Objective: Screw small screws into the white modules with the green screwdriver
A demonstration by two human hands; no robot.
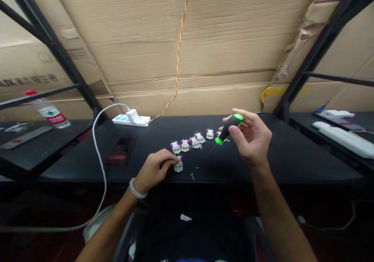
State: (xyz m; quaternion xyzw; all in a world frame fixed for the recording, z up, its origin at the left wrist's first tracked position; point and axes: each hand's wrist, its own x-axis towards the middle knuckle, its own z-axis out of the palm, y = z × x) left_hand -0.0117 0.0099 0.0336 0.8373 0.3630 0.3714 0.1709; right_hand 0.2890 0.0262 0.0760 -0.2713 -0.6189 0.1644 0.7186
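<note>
My right hand (pixel 251 137) is closed around a screwdriver (pixel 228 130) with a black and green handle, held above the black table (pixel 292 156) with its thin shaft pointing down and left. My left hand (pixel 156 168) rests on the table and pinches a small white and purple part (pixel 178 164) that stands on the surface. A bead bracelet sits on my left wrist. Behind that part, several similar small white and purple parts (pixel 189 142) lie in a row. A tiny screw (pixel 192 176) lies just right of the held part.
A white power strip with a plug (pixel 131 119) lies at the back left, a white cable (pixel 97 156) hanging over the front edge. A water bottle (pixel 48 110) stands on the left table. A keyboard (pixel 347 139) and mouse are far right. Cardboard walls stand behind.
</note>
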